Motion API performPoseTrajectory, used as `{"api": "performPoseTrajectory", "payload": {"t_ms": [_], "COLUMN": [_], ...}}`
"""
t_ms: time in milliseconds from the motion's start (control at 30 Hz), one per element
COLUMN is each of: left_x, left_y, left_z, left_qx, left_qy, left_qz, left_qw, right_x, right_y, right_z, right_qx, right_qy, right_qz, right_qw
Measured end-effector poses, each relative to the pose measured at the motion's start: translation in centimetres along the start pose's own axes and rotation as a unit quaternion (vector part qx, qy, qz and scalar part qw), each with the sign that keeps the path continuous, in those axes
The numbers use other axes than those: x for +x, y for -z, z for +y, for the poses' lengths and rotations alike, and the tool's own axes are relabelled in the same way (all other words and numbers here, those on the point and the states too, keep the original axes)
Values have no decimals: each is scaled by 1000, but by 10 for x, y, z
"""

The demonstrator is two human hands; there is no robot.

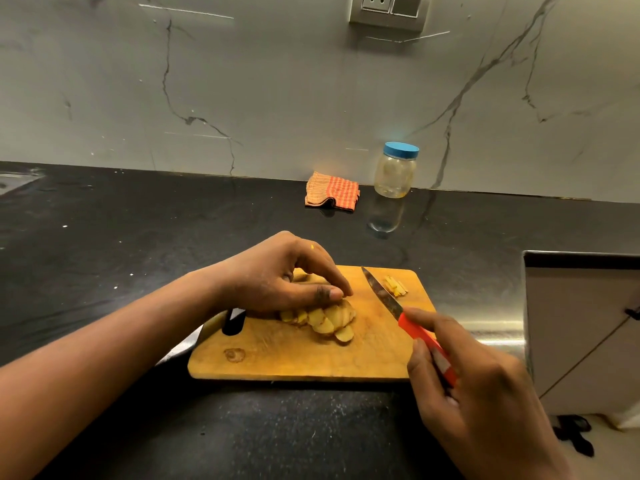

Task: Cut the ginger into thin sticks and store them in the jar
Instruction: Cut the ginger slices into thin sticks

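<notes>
Ginger (325, 318) lies near the middle of the board (277, 358) as a row of overlapping slices. Its long axis runs across the board from left to right, and the right end slants toward the near edge. The left hand (277, 275) arches over the row's far side with bent fingers, and its thumb and fingertips (337, 292) pinch the top of the slices, so most of the ginger shows just below and in front of that grip. The right hand (485, 393) grips the red handle of a knife (384, 297) with curled fingers. The blade is to the right of the ginger and apart from it, with its tip pointing away and to the left. A few cut sticks (396, 285) lie just right of the blade, near the board's far right corner. At the back of the dark counter (138, 237) a jar (395, 171) stands upright against the wall with its blue lid on, and a checked cloth (332, 192) lies beside it.
</notes>
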State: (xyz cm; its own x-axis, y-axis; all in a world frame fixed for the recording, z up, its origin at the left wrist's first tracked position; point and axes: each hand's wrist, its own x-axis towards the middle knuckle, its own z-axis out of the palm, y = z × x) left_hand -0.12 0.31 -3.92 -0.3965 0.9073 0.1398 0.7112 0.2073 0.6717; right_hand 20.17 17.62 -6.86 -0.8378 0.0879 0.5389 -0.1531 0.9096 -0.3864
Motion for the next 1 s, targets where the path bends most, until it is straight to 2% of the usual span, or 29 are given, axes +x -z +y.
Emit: {"api": "performPoseTrajectory", "payload": {"t_ms": [267, 467, 700, 867, 1000], "left_x": [2, 2, -1, -2, 0], "left_y": [0, 4, 8, 9, 8], "left_z": [7, 7, 4, 1, 1], "left_qx": [-12, -29, -84, -100, -106], "left_qy": [19, 39, 56, 76, 89], "left_qz": [-60, -77, -33, 4, 57], "left_qw": [998, 996, 994, 992, 989], "right_x": [1, 2, -7, -19, -19], "right_y": [-4, -3, -2, -5, -13], "right_z": [-2, -8, -5, -17, -32], "right_qx": [31, 38, 10, -38, -81], "right_qy": [15, 15, -2, -12, -26], "right_qz": [10, 1, -11, 24, 22], "right_qw": [999, 999, 1000, 999, 996]}}
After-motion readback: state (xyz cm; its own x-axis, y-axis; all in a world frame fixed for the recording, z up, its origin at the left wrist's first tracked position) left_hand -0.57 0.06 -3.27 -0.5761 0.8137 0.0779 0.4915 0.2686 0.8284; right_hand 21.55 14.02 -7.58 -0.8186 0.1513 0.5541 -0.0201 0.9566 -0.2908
